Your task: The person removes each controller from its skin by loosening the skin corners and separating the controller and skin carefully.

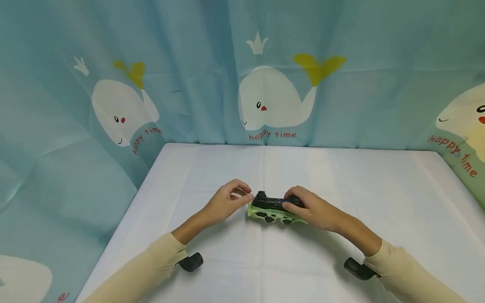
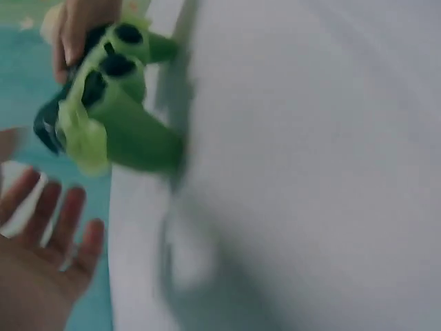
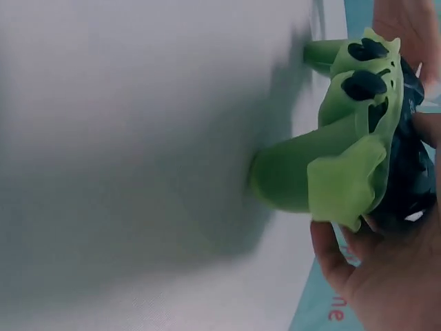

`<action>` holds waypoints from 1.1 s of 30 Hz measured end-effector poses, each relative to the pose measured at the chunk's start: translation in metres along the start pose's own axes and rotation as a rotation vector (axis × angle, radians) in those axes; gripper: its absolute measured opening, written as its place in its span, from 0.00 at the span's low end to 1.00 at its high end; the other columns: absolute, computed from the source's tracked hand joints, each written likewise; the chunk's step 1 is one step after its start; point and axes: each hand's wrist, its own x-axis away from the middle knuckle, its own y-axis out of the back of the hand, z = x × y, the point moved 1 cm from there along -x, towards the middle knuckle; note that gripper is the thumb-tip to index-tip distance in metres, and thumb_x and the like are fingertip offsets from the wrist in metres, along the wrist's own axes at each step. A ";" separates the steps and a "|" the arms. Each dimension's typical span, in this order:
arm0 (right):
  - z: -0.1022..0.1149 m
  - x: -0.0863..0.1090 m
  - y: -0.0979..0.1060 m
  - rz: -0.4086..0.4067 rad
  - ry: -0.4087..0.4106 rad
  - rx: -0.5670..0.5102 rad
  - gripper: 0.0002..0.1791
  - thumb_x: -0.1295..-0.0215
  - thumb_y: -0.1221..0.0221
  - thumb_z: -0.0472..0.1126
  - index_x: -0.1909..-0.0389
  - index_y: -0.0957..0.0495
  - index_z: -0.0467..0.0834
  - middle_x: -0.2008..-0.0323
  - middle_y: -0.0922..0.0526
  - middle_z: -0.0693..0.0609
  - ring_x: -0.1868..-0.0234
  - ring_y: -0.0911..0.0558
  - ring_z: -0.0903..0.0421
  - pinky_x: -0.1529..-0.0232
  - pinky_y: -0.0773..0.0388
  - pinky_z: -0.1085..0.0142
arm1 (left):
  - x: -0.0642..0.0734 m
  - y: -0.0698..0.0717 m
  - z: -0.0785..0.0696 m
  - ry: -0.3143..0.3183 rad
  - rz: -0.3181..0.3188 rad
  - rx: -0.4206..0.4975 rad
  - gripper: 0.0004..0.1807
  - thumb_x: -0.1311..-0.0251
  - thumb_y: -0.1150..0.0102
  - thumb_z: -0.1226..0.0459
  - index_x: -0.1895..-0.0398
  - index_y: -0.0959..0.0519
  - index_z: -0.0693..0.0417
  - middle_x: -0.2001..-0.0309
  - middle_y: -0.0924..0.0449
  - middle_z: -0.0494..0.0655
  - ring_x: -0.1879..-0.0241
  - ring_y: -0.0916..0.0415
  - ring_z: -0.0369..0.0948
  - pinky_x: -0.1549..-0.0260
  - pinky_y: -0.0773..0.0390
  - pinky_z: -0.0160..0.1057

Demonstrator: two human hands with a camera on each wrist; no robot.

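A black game controller (image 1: 270, 203) sits partly inside a light green silicone cover (image 1: 280, 216) on the white table. Black parts show through round holes in the cover, and its green handles reach down to the tabletop in the right wrist view. My right hand (image 1: 312, 208) grips the right end of the controller, thumb on the near side and fingers over the far side. Beside the left end is my left hand (image 1: 227, 202), holding nothing. Its fingers (image 2: 65, 217) are spread and apart from the cover in the left wrist view.
The white cloth-covered table (image 1: 223, 269) runs back to a blue curtain (image 1: 197, 75) printed with whales. The curtain also closes off the left side. A black wrist camera (image 1: 191, 262) hangs under the left sleeve, another black camera (image 1: 358, 268) under the right.
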 end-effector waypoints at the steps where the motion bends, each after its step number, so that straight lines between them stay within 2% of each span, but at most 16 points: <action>1: 0.001 -0.001 0.000 -0.010 0.017 0.014 0.13 0.23 0.44 0.53 0.52 0.22 0.48 0.51 0.25 0.56 0.55 0.24 0.56 0.54 0.24 0.57 | 0.004 0.002 0.003 -0.051 -0.001 -0.034 0.08 0.29 0.38 0.63 0.53 0.20 0.57 0.53 0.21 0.43 0.51 0.22 0.43 0.52 0.22 0.46; 3: 0.003 -0.005 -0.001 -0.038 0.059 0.066 0.10 0.25 0.43 0.49 0.53 0.20 0.49 0.51 0.25 0.57 0.57 0.24 0.58 0.55 0.24 0.59 | 0.014 0.003 0.009 -0.165 -0.009 -0.135 0.07 0.35 0.33 0.68 0.55 0.18 0.56 0.55 0.21 0.41 0.56 0.20 0.41 0.58 0.20 0.43; 5: 0.005 -0.007 -0.001 -0.050 0.094 0.108 0.10 0.26 0.41 0.50 0.55 0.19 0.48 0.54 0.23 0.59 0.60 0.23 0.60 0.58 0.24 0.61 | 0.019 0.000 0.012 -0.298 -0.018 -0.267 0.10 0.37 0.31 0.69 0.53 0.16 0.54 0.53 0.21 0.41 0.57 0.19 0.40 0.60 0.20 0.40; 7: 0.006 -0.009 -0.002 -0.054 0.122 0.150 0.14 0.26 0.40 0.53 0.54 0.17 0.47 0.58 0.21 0.61 0.63 0.22 0.62 0.61 0.23 0.63 | 0.020 -0.002 0.012 -0.408 -0.039 -0.396 0.13 0.38 0.29 0.66 0.51 0.16 0.54 0.51 0.21 0.41 0.56 0.19 0.39 0.59 0.19 0.38; 10: 0.007 -0.010 -0.003 -0.051 0.128 0.173 0.20 0.27 0.41 0.59 0.53 0.16 0.46 0.63 0.21 0.63 0.66 0.23 0.64 0.64 0.24 0.64 | 0.017 -0.003 0.008 -0.537 -0.092 -0.603 0.13 0.41 0.26 0.61 0.54 0.14 0.53 0.53 0.19 0.40 0.60 0.19 0.36 0.62 0.19 0.36; 15: 0.006 -0.011 -0.005 -0.069 0.129 0.197 0.23 0.27 0.42 0.60 0.50 0.15 0.45 0.63 0.23 0.62 0.67 0.25 0.63 0.65 0.25 0.65 | 0.015 -0.005 0.001 -0.684 -0.153 -0.885 0.12 0.43 0.25 0.58 0.64 0.16 0.56 0.62 0.21 0.43 0.76 0.23 0.36 0.74 0.21 0.35; 18: 0.006 -0.011 -0.007 -0.087 0.137 0.220 0.23 0.27 0.42 0.59 0.50 0.15 0.44 0.63 0.23 0.62 0.68 0.25 0.64 0.65 0.25 0.65 | 0.017 -0.009 -0.001 -0.734 -0.159 -0.994 0.10 0.42 0.27 0.60 0.67 0.17 0.57 0.65 0.23 0.45 0.78 0.25 0.36 0.75 0.22 0.35; 21: 0.005 -0.010 -0.008 -0.100 0.155 0.238 0.21 0.27 0.40 0.57 0.50 0.15 0.44 0.64 0.23 0.62 0.69 0.26 0.65 0.65 0.25 0.65 | 0.019 -0.012 -0.001 -0.746 -0.140 -1.037 0.08 0.39 0.30 0.62 0.67 0.18 0.56 0.66 0.24 0.45 0.77 0.26 0.37 0.76 0.23 0.35; 27: 0.003 -0.011 -0.009 -0.132 0.215 0.284 0.18 0.28 0.38 0.55 0.52 0.15 0.45 0.65 0.23 0.61 0.71 0.26 0.65 0.67 0.26 0.65 | 0.024 -0.012 0.003 -0.724 -0.102 -0.961 0.05 0.39 0.30 0.66 0.65 0.17 0.57 0.65 0.22 0.44 0.74 0.24 0.38 0.76 0.22 0.35; 33: 0.001 -0.011 -0.007 -0.137 0.219 0.288 0.18 0.28 0.38 0.54 0.52 0.15 0.44 0.64 0.22 0.60 0.71 0.25 0.64 0.66 0.25 0.65 | 0.025 -0.015 0.009 -0.751 -0.077 -0.943 0.05 0.41 0.29 0.66 0.64 0.15 0.57 0.63 0.19 0.43 0.72 0.21 0.37 0.73 0.20 0.34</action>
